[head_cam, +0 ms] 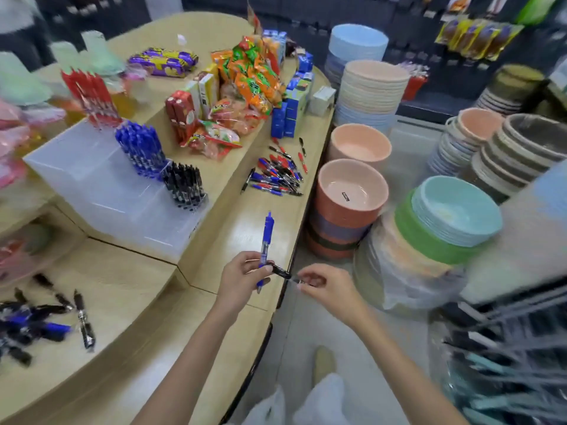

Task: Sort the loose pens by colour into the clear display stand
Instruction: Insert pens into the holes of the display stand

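Observation:
My left hand [242,274] grips a blue pen [266,237] upright over the table's near edge, and its fingers also hold one end of a black pen [281,271]. My right hand [325,286] pinches the other end of that black pen. The clear stepped display stand [101,191] sits to the left, with red pens [92,96] on top, blue pens [141,148] in the middle and black pens [185,184] lowest. A mixed pile of loose pens [277,174] lies on the table beyond my hands. More loose black and blue pens [40,320] lie at the lower left.
Snack packets and small boxes [245,87] crowd the table behind the stand. Stacks of plastic basins [349,207] stand on the floor right of the table edge. A wire rack [506,348] is at the lower right. Plastic bags [306,403] are below me.

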